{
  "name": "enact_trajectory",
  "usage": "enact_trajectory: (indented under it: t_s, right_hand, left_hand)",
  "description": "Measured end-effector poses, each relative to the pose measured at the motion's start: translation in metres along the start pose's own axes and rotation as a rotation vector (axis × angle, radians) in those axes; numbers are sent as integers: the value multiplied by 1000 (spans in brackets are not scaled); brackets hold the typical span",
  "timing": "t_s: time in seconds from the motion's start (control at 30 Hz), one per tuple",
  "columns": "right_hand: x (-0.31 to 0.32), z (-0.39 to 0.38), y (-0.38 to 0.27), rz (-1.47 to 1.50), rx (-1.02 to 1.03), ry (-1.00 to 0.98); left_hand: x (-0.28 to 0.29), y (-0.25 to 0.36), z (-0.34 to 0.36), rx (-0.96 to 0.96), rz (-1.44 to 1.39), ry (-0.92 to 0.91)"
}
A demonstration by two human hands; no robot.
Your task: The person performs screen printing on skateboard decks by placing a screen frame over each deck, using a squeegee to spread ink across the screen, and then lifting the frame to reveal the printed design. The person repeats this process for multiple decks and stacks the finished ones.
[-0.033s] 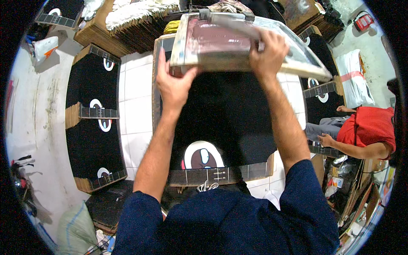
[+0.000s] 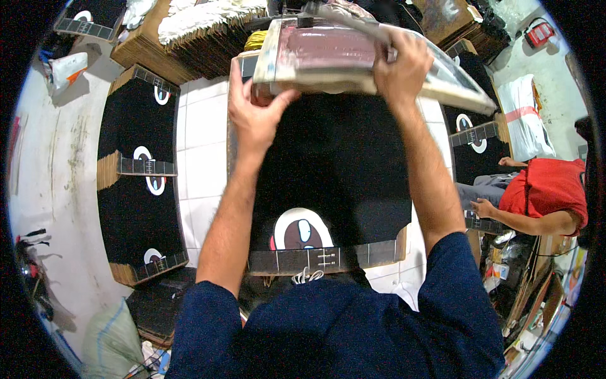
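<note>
A printing screen with a pale frame and a pinkish-red smear of ink is held tilted over the far end of a black cloth panel. My left hand grips its near left corner, thumb on the near edge and fingers up the side. In my right hand, by the near edge of the screen, is a long grey squeegee, blurred, slanting up to the left. A white, brown and blue cartoon eye print lies at the panel's near end.
More black panels with eye prints lie on a board stack at left and on boards at right. A person in a red top sits at right. Stacked cardboard with white cloths stands at the back left.
The near edge of the screen has risen a little away from the panel, uncovering a pale patch beneath. The squeegee's far end has swung upward. Both hands have shifted slightly.
</note>
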State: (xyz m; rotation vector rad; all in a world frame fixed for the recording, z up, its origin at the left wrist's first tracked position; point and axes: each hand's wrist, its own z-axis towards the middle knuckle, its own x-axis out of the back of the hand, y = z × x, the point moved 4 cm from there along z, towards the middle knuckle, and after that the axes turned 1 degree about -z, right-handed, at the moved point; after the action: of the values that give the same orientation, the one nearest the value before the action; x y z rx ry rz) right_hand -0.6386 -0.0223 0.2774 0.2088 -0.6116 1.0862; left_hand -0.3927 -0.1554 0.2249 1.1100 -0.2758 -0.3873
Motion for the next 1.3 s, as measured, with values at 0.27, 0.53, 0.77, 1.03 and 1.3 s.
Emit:
enact_trajectory:
  t_s: [0.27,0.53,0.77,1.03,1.3]
  right_hand:
    - [14,137,-15,101,-38,70]
    - [-1,173,-1,-24,-182,-51]
    - [-31,195,38,-103,-153,-150]
    - [-50,202,56,-140,-122,-182]
    - [-57,210,69,-111,-151,-251]
  left_hand:
    - [196,-159,-90,405,169,178]
    - [296,-286,-538,1165,596,-50]
    - [235,-268,-658,877,814,48]
    - [262,-262,-669,932,274,493]
    - [303,-189,-531,614,948,95]
